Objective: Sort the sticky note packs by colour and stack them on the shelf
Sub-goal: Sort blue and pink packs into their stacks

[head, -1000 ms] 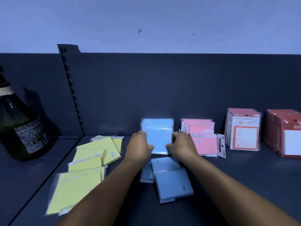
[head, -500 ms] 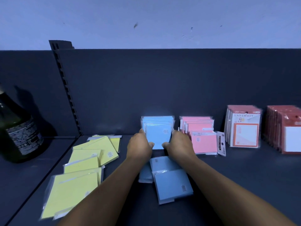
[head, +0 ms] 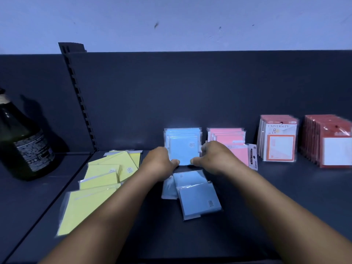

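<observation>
Your left hand and right hand still pinch the front blue pack, fingers curled round its edges, now upright against the blue row, so the loose blue packs are next.

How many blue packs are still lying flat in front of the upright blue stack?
3: one nearest the camera, one overlapped behind it, and one to the left, partly under the left forearm. More may be hidden under these.

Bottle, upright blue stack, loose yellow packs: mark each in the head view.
bottle (head: 28, 147), head view, on its label.
upright blue stack (head: 183, 149), head view, on the front pack's face.
loose yellow packs (head: 99, 180), head view, on a middle pack lying flat.
</observation>
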`<state>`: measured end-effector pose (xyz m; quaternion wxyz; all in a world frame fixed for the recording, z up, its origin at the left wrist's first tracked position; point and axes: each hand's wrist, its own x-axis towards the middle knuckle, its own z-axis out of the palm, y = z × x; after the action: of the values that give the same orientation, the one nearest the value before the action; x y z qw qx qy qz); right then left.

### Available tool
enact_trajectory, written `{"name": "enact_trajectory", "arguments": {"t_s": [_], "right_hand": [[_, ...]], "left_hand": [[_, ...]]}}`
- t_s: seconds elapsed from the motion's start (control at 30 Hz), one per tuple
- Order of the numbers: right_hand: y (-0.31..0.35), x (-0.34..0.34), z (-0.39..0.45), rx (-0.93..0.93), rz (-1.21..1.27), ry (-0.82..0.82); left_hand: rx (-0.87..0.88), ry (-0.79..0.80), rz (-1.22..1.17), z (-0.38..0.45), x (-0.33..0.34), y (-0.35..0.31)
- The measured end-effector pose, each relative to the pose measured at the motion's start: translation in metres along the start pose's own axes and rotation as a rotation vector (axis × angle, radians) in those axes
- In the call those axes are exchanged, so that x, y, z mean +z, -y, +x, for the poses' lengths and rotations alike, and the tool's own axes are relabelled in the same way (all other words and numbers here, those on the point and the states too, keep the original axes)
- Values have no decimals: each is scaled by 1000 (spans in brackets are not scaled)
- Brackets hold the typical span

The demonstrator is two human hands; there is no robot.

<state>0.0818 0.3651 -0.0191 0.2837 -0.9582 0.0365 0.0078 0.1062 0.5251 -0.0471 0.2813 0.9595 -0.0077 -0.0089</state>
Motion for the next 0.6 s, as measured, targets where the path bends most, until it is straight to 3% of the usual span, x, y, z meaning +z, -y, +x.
{"name": "enact_trajectory", "arguments": {"t_s": [0.13,0.23,0.33,0.6], "right_hand": [[-4,-15,-34,-68,-149,263],[-8,-11,-52,-82,-287,376],[-9,-4,-58,-73,-275,353],[-25,9,-53,-45,82,275]], "left_hand": [[6,160,201,-25,-5,3],[-7,213,177,-36,-3,3],[-57,225,16,-37,-3,0],[-113,269,-447,-42,-2,3]]}}
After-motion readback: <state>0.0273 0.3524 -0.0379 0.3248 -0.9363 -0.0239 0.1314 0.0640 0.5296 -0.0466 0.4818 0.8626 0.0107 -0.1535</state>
